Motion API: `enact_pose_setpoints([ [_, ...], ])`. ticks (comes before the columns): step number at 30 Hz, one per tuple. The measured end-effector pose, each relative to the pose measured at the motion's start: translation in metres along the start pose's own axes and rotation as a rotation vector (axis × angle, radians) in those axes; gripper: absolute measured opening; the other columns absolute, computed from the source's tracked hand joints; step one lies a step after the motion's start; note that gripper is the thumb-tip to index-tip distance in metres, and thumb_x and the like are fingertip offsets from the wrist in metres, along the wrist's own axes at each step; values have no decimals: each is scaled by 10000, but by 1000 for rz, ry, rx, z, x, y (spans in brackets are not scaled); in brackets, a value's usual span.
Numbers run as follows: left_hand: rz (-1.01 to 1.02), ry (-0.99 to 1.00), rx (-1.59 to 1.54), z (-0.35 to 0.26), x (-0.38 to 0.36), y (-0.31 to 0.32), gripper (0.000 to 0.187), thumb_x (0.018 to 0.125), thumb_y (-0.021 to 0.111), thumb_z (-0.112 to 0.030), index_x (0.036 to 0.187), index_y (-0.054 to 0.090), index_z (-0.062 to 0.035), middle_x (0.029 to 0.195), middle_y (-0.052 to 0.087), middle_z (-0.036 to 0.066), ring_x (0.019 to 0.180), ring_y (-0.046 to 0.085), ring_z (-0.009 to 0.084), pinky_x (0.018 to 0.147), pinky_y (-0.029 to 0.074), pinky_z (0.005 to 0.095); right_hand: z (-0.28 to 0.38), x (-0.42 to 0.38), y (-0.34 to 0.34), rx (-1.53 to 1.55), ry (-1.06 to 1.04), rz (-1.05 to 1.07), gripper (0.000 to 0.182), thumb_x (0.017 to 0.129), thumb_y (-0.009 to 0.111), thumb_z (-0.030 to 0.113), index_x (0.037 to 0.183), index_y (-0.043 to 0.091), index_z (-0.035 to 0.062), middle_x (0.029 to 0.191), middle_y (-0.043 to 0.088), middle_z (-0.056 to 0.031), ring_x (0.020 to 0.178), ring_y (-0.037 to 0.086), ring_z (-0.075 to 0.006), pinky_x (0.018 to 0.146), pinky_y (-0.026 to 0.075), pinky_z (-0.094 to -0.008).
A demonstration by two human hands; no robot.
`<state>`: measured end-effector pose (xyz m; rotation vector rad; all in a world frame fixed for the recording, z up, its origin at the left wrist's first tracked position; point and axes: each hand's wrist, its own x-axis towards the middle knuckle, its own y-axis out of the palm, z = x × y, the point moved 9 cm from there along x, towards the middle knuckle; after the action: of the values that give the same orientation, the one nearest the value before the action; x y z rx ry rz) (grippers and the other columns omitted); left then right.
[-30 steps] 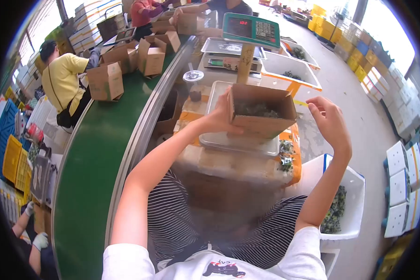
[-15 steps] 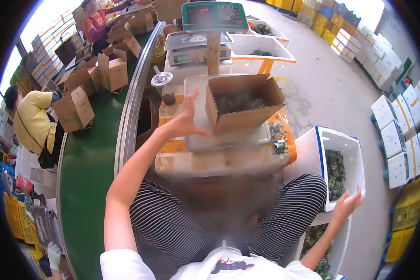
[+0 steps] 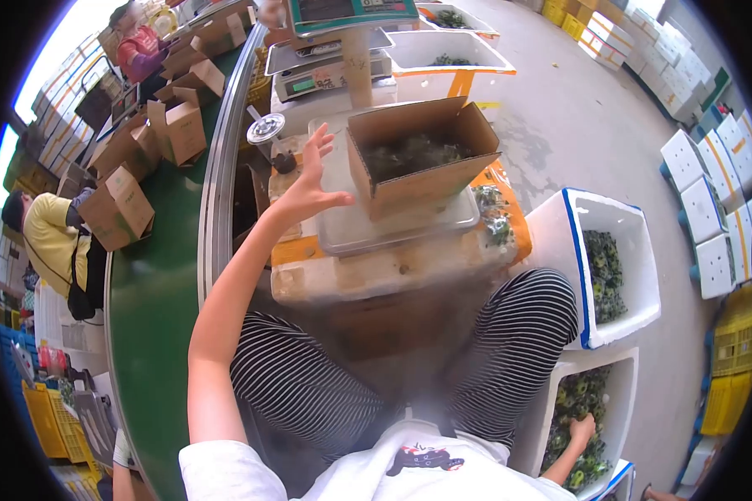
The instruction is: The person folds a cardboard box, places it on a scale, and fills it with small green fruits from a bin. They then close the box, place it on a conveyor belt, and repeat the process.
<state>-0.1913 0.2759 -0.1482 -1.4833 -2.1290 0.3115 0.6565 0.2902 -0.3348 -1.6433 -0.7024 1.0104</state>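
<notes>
My left hand (image 3: 313,188) hovers with fingers spread at the left side of an open cardboard box (image 3: 418,188), apart from it and holding nothing. Dark green leafy plants (image 3: 414,157) lie inside that box, which stands on a translucent plastic lid or tray (image 3: 401,234) on the scale. Down at my right side, my right hand (image 3: 582,430) is among small green plants (image 3: 581,391) in a white foam box (image 3: 629,367). Its fingers are curled in; whatever is between them is hidden. Another foam box (image 3: 639,230) of such plants tilts beside my knee.
A scale display (image 3: 355,10) rises behind the box. A lidded plastic cup (image 3: 266,129) stands left of it. The green conveyor belt (image 3: 154,309) runs along my left, with open cartons (image 3: 117,209) and a person in yellow (image 3: 54,230) beyond. More foam boxes (image 3: 451,79) stand behind the scale.
My right hand has moved down from beside the tilted foam box into the nearer box of plants. My left hand stays open beside the carton. The camera view has shifted a little.
</notes>
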Motion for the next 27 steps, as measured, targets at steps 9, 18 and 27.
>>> enact_pose_setpoints([
  [9,-69,-23,3,-5,-8,-15,1151,649,820,-540,1460,117,-126,1416,251,167,1327,309,305,1077,309,474,92,-27,-134,-31,27,-245,278,862,604,265,1078,636,93,1155,569,-158,1067,548,-400,878,453,-491],
  [18,-616,134,21,-74,-41,-27,188,901,459,-87,1003,590,1,932,594,79,913,580,196,814,439,296,459,-184,-315,797,-1295,-548,355,929,489,154,1244,545,1,1238,542,-189,1152,537,-306,995,409,-390],
  [27,-396,166,420,-101,7,28,329,920,548,-278,894,688,19,872,646,153,844,602,326,744,471,415,644,-272,-290,301,-1567,-344,579,976,379,395,676,618,-38,799,635,-217,788,629,-365,779,485,-449],
])
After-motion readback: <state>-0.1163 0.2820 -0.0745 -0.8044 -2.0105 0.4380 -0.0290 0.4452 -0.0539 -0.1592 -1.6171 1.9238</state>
